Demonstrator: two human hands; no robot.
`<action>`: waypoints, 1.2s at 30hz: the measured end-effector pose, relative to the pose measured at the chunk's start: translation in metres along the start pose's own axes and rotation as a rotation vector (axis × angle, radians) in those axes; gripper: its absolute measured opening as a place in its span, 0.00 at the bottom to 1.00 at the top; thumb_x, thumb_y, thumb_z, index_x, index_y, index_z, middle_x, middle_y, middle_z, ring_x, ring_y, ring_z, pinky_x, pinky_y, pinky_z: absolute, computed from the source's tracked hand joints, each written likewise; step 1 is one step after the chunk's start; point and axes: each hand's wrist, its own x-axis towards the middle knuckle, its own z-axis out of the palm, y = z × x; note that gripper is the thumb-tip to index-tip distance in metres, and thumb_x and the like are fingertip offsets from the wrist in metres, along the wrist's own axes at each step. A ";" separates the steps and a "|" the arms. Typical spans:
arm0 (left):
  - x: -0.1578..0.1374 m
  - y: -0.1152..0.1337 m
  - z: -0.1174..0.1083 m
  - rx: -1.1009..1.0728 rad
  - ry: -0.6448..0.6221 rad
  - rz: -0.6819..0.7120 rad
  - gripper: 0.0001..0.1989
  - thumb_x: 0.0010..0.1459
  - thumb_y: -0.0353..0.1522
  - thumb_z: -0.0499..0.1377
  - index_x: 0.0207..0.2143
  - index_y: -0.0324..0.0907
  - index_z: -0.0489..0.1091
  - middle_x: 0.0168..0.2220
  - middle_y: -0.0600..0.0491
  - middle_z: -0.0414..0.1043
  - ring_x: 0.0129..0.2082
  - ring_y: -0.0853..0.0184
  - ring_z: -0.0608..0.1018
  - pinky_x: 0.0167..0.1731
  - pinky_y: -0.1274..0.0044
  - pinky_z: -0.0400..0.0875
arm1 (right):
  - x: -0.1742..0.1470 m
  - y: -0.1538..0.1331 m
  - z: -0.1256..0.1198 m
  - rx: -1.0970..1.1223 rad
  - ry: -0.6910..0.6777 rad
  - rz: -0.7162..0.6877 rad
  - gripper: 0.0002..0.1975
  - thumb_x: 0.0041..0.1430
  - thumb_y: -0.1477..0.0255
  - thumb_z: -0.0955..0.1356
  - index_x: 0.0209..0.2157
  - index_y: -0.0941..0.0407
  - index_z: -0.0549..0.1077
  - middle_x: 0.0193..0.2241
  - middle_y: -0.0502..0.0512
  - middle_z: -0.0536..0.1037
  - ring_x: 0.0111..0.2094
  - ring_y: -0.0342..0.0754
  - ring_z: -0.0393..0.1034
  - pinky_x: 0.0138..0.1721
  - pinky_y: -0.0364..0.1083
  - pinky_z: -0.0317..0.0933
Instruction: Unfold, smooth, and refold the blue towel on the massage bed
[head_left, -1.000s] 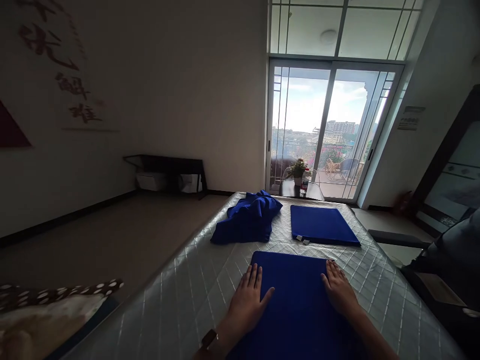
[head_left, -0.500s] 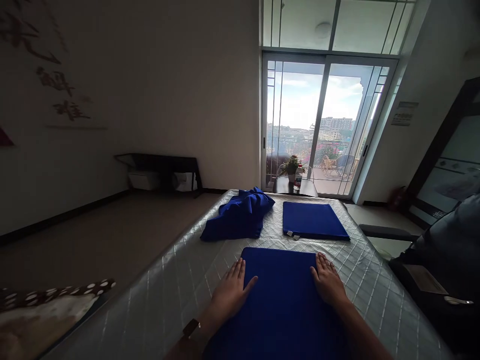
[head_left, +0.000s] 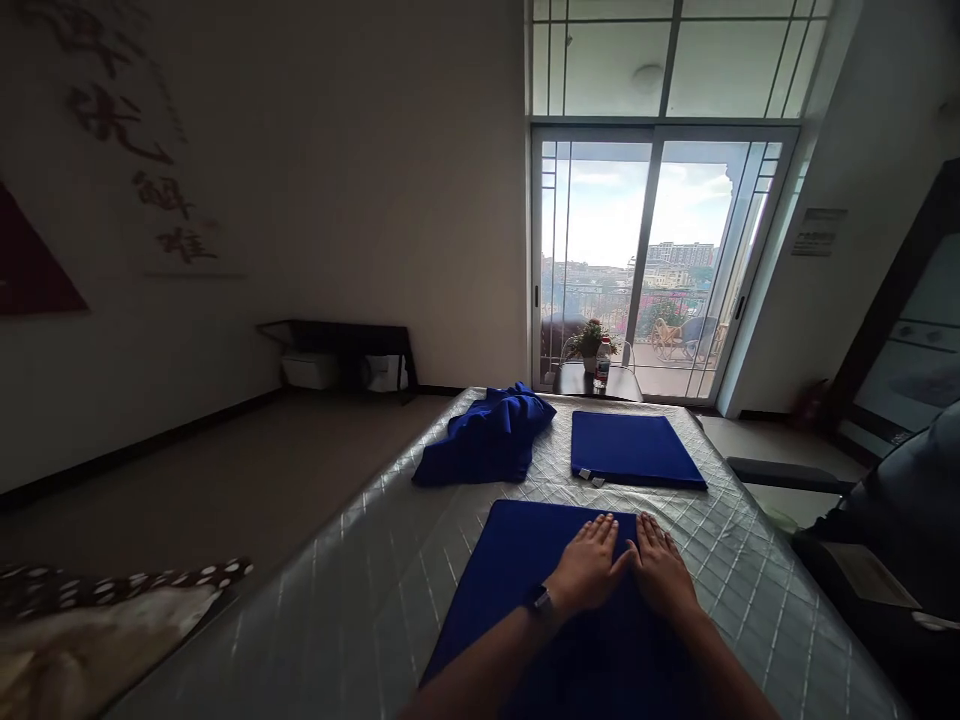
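A flat, dark blue cushion-like pad (head_left: 502, 580) lies in front of me on a silvery quilted surface (head_left: 352, 600). My left hand (head_left: 592, 565) rests flat on the pad near its far right corner, fingers stretched forward. Close beside it, my right hand (head_left: 664, 570) lies flat along the pad's right edge; the thumbs almost meet. Beyond the pad, to the right, is a second blue pad (head_left: 637, 448) with small white tags on its near edge. A crumpled blue cloth (head_left: 487, 440) lies to its left. My forearms cover part of the near pad.
Past the far edge stands a small dark table (head_left: 596, 383) with a potted plant (head_left: 589, 345) and a bottle (head_left: 603, 362). A person in dark clothing (head_left: 907, 500) is at the right. A polka-dot fabric (head_left: 127, 580) shows at the lower left.
My left hand has moved right across the pad, from its left edge to beside my right hand. The right hand stays by the right edge. The view has shifted slightly.
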 end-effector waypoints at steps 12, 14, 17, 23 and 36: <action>-0.018 -0.085 -0.010 0.125 0.080 -0.267 0.40 0.71 0.52 0.34 0.71 0.33 0.53 0.72 0.41 0.52 0.73 0.54 0.54 0.71 0.60 0.50 | 0.000 -0.002 -0.004 0.036 -0.004 0.009 0.34 0.71 0.63 0.49 0.72 0.64 0.49 0.74 0.60 0.47 0.74 0.50 0.36 0.72 0.55 0.37; -0.032 -0.111 -0.022 0.159 0.092 -0.332 0.41 0.71 0.53 0.34 0.71 0.32 0.54 0.72 0.40 0.53 0.73 0.54 0.55 0.71 0.61 0.50 | 0.000 -0.003 -0.005 0.051 -0.001 0.012 0.34 0.71 0.62 0.49 0.72 0.66 0.49 0.74 0.60 0.47 0.74 0.50 0.36 0.73 0.55 0.36; -0.047 -0.141 -0.029 0.182 0.119 -0.381 0.43 0.70 0.54 0.34 0.71 0.30 0.52 0.72 0.39 0.52 0.73 0.54 0.54 0.70 0.61 0.50 | 0.000 -0.002 -0.005 0.073 0.018 0.015 0.35 0.70 0.62 0.49 0.72 0.67 0.49 0.73 0.61 0.48 0.74 0.50 0.37 0.73 0.55 0.36; -0.052 -0.154 -0.023 0.184 0.176 -0.368 0.43 0.70 0.55 0.35 0.70 0.29 0.53 0.72 0.36 0.52 0.73 0.53 0.54 0.70 0.60 0.51 | 0.001 -0.001 0.000 0.080 0.043 -0.004 0.35 0.70 0.62 0.50 0.71 0.67 0.50 0.73 0.61 0.48 0.74 0.51 0.38 0.73 0.55 0.38; -0.052 -0.151 -0.026 0.177 0.186 -0.371 0.41 0.70 0.53 0.38 0.71 0.31 0.52 0.72 0.39 0.54 0.73 0.52 0.55 0.70 0.60 0.51 | 0.001 -0.003 -0.004 0.060 0.031 0.007 0.35 0.70 0.62 0.50 0.71 0.67 0.50 0.73 0.61 0.50 0.74 0.51 0.39 0.73 0.55 0.39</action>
